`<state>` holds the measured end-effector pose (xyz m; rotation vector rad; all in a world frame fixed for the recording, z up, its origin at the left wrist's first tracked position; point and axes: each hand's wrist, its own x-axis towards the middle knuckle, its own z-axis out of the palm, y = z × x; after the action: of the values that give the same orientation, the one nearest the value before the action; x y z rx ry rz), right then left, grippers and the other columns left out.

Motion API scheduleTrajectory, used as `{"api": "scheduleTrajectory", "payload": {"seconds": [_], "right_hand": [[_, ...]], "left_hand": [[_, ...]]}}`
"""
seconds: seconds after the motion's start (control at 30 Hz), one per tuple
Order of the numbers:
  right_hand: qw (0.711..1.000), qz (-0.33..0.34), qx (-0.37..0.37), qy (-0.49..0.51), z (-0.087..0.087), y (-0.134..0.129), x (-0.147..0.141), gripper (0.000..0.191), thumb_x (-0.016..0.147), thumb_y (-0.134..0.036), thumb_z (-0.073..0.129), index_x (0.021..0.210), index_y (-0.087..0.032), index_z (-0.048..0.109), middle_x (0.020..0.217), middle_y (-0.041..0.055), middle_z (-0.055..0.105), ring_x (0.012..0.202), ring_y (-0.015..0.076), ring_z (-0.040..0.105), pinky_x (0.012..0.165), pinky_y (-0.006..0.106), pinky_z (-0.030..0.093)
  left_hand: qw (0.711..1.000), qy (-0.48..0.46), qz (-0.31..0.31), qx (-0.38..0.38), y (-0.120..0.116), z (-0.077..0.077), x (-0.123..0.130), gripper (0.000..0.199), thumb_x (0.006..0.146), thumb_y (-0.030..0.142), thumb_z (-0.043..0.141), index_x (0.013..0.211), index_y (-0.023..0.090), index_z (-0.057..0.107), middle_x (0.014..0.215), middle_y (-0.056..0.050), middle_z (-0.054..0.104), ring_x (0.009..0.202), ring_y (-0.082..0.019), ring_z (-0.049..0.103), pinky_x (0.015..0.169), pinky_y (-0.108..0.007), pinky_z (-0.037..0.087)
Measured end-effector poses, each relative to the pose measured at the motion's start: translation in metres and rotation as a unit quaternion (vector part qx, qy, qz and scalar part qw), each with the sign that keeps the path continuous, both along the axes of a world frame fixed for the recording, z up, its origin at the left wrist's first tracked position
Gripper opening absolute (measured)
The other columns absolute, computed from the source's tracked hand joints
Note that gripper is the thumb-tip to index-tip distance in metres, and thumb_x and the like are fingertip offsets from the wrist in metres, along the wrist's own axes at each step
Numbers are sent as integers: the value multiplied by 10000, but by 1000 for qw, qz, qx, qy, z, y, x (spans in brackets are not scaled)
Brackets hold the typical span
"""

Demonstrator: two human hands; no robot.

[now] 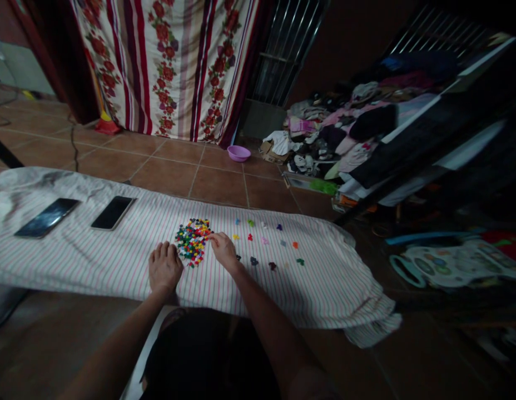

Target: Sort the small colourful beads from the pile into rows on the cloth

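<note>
A heap of small multicoloured pieces [192,240] lies on the striped cloth [158,211]. My left hand [165,266] rests on the cloth at the heap's left edge, fingers flat and holding nothing. At the heap's right edge is my right hand [223,249], its fingertips pinched together; whatever they hold is too small to name. Further right, small groups sorted by colour lie in rows, among them green [251,223], red [250,237], pink [264,240], orange [295,244], dark grey [254,260] and dark green [300,261]. My right hand partly hides a black group [238,258].
Two dark-screened phones, one far left [47,218] and one nearer the heap [113,213], lie on the cloth. Beyond it, a purple basin [238,154] stands on the tiled floor before a floral curtain [170,66]. Clothes [337,130] are piled at the back right.
</note>
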<state>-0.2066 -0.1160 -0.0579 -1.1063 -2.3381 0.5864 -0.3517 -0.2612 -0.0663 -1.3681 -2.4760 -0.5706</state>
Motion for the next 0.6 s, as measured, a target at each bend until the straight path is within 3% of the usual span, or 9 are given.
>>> {"api": "scheduleTrajectory", "payload": {"seconds": [0.17, 0.6], "right_hand": [[999, 22, -13, -30, -6, -9, -10, 260, 883, -118, 528, 1017, -235, 718, 1012, 37, 679, 972, 165, 621, 863, 251, 464], [997, -5, 2, -75, -5, -20, -15, 122, 884, -192, 601, 984, -221, 665, 1006, 44, 649, 986, 185, 580, 888, 288, 438]], "left_hand": [[1000, 1, -3, 3, 1, -2, -1, 292, 915, 223, 427, 1107, 129, 627, 1279, -153, 613, 1269, -303, 481, 1038, -436, 352], [1000, 18, -9, 2, -2, -1, -1, 277, 918, 230, 404, 1069, 136, 616, 1255, -146, 620, 1239, -306, 495, 1014, -428, 358]]}}
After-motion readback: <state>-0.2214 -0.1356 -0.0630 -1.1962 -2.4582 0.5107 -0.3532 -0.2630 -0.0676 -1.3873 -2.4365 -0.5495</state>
